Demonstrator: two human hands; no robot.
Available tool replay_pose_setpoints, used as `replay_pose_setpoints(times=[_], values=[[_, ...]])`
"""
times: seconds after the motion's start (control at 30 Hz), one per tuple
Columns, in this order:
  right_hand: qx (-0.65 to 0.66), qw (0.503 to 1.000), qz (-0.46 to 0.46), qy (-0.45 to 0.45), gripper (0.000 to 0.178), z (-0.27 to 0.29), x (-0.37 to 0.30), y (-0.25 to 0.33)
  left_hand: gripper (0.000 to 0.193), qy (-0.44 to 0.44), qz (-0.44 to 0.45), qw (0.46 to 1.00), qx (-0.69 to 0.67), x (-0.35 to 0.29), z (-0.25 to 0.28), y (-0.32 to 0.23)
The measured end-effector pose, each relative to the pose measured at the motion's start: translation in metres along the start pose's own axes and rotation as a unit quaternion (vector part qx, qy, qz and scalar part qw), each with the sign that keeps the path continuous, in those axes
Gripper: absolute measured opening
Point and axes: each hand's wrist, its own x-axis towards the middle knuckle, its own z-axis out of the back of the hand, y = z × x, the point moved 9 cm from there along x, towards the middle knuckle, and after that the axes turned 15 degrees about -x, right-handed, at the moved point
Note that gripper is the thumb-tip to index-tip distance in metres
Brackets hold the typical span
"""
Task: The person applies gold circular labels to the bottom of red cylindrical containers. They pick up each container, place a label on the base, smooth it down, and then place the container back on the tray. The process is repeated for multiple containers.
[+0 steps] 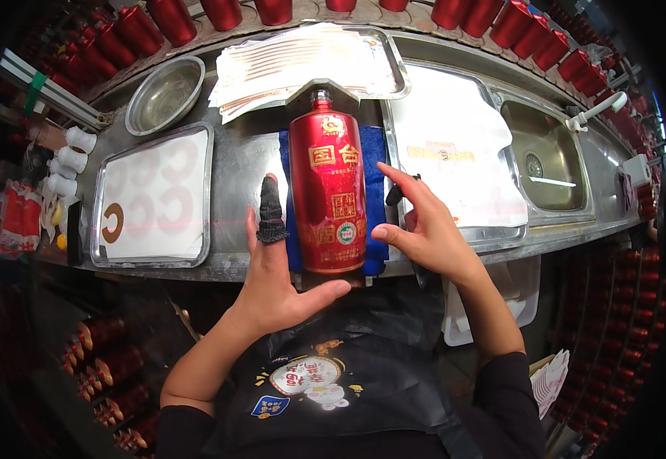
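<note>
A glossy red bottle (328, 191) with gold decoration and a dark neck lies on its back on a blue cloth (376, 206), its neck pointing away from me. My left hand (276, 279) is at the bottle's lower left side, fingers upright and thumb stretched toward its base; a black covering wraps one finger. On the other side, my right hand (432, 229) is spread beside the bottle, thumb and fingers apart, also with a black finger covering. Neither hand grips the bottle; whether the left touches it I cannot tell. A grey angular holder (295, 98) surrounds the neck.
Left stands a metal tray (209, 191) of white sheets with a gold C-shaped label (113, 221), and a steel bowl (165, 95). Behind lies a stack of label sheets (295, 65). Right are a white-sheeted tray (455, 191) and a sink (539, 164). Red bottles (168, 21) line the far edge.
</note>
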Motion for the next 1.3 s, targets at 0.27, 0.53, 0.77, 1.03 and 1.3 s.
replay_pose_setpoints(times=[0.27, 0.53, 0.77, 1.03, 1.3], values=[[-0.14, 0.983, 0.096, -0.074, 0.074, 0.021, 0.001, 0.052, 0.115, -0.015, 0.027, 0.991, -0.131, 0.001, 0.0, 0.031], [-0.222, 0.97, 0.097, -0.008, 0.08, 0.004, 0.011, 0.077, 0.073, -0.06, 0.021, 0.977, -0.205, -0.002, 0.008, 0.052], [-0.206, 0.978, 0.015, 0.032, 0.082, -0.001, 0.01, 0.058, 0.074, -0.025, 0.067, 0.966, -0.25, 0.002, -0.007, 0.065], [-0.197, 0.979, 0.044, 0.006, 0.079, 0.014, 0.008, 0.074, 0.074, -0.077, 0.018, 0.932, -0.354, -0.006, 0.007, 0.053], [-0.233, 0.971, 0.053, -0.02, 0.076, 0.01, 0.027, 0.081, 0.076, -0.063, 0.128, 0.971, -0.191, -0.02, -0.006, 0.075]])
